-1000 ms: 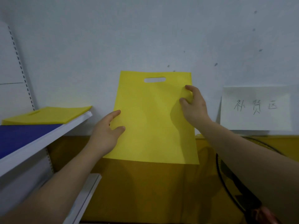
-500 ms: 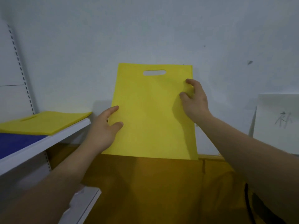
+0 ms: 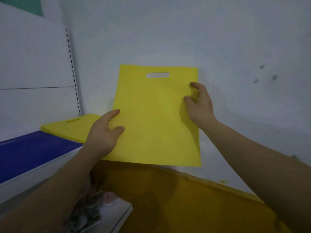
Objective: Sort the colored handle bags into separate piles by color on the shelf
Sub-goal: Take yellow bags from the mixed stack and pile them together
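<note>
I hold a flat yellow handle bag (image 3: 151, 118) upright in front of the white wall, its cut-out handle at the top. My left hand (image 3: 104, 133) grips its lower left edge, thumb on the front. My right hand (image 3: 200, 105) pinches its right edge higher up. To the left, a pile of yellow bags (image 3: 70, 128) lies on the white shelf (image 3: 33, 174), at its far end. A pile of blue bags (image 3: 33, 150) lies on the same shelf, nearer to me. The held bag's left edge hangs just right of the yellow pile.
A perforated white shelf upright (image 3: 72, 73) stands behind the piles. A lower shelf (image 3: 116, 214) holds a small pink-topped item and something crumpled. A dark yellow surface (image 3: 185, 199) fills the area below the held bag.
The view has swung left and up: the paper sign on the right is out of frame, and the shelf piles sit closer to the bag. Both hands keep the same grip.
</note>
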Action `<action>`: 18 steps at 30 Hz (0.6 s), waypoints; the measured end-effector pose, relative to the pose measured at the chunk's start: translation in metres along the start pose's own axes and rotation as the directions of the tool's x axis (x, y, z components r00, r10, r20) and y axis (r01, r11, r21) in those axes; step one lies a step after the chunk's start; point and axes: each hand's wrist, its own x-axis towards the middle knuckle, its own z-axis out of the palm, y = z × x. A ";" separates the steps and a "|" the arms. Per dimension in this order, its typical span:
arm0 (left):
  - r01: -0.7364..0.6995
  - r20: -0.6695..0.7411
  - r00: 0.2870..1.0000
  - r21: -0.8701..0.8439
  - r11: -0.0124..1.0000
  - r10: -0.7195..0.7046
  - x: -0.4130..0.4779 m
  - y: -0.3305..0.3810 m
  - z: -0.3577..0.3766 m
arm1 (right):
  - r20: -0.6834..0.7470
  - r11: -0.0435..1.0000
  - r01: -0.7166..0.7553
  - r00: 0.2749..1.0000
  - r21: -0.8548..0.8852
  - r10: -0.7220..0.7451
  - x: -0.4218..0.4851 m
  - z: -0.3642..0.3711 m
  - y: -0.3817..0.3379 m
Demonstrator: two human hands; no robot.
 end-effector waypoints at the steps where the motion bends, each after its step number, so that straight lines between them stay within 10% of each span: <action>1: 0.000 -0.023 1.000 0.024 1.000 0.000 0.007 -0.005 -0.005 | 0.019 1.000 0.012 1.000 0.004 -0.012 0.007 0.014 -0.001; 18: 0.248 -0.268 0.947 0.270 0.930 -0.174 0.081 -0.084 -0.083 | 0.265 0.972 0.136 0.946 0.192 -0.184 0.083 0.250 -0.013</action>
